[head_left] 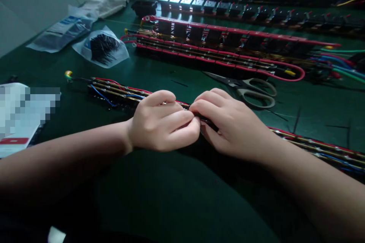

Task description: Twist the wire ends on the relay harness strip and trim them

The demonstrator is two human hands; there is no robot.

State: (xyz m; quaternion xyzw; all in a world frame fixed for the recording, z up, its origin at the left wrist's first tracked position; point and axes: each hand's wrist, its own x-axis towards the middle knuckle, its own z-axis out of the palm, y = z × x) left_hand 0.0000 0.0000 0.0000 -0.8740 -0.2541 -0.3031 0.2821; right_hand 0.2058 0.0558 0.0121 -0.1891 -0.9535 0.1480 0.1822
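A long wired strip (114,90) with red and blue wires and brass-coloured rods runs across the table under both my hands. My left hand (164,123) is closed over its middle, fingers curled and the thumb tip pressed to them; whatever sits in the pinch is hidden. Right beside it, my right hand (232,123) is closed round the strip, a dark part of which shows between thumb and fingers. The fingertips of the two hands nearly meet. Thin black cable ties (297,122) stick up from the strip to the right.
Scissors (256,93) lie just beyond my right hand. A clear bag of black cable ties (104,49) and another plastic bag (61,32) lie at the back left. Behind are a red-cabled assembly (216,45) and rows of black modules (239,9). White packaging (27,106) sits at left.
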